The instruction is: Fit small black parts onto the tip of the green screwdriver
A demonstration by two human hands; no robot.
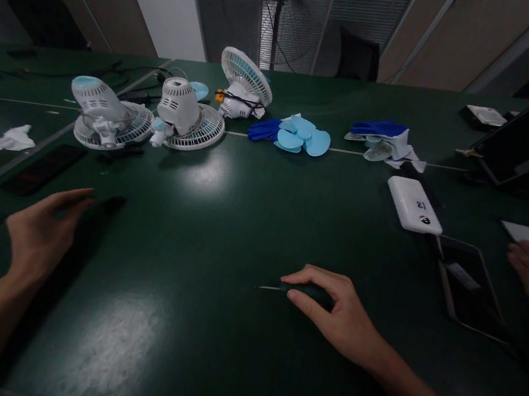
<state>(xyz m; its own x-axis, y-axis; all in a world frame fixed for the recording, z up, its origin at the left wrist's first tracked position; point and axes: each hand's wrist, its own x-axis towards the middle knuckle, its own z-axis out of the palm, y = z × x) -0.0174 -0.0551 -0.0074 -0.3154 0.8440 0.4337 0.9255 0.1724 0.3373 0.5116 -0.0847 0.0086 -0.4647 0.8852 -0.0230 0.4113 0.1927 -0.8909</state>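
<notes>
Screwdriver [317, 294] with a skinny metal shaft and dark rounded handle's tucked in the right grip [344, 313], pointing left over the smooth, kinda shiny green table [220, 218], left grip [43, 229] loosely open.

Left hand [43, 230] loosely curled; right hand [340, 313] gripping.

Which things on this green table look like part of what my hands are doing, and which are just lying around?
Probably in the job:
screwdriver, held in your right hand
perhaps the three small fans and light-blue fan blade, though neither hand touches them

Probably just lying about:
rounded white device
dark-screened device at right
crumpled white tissue
</notes>
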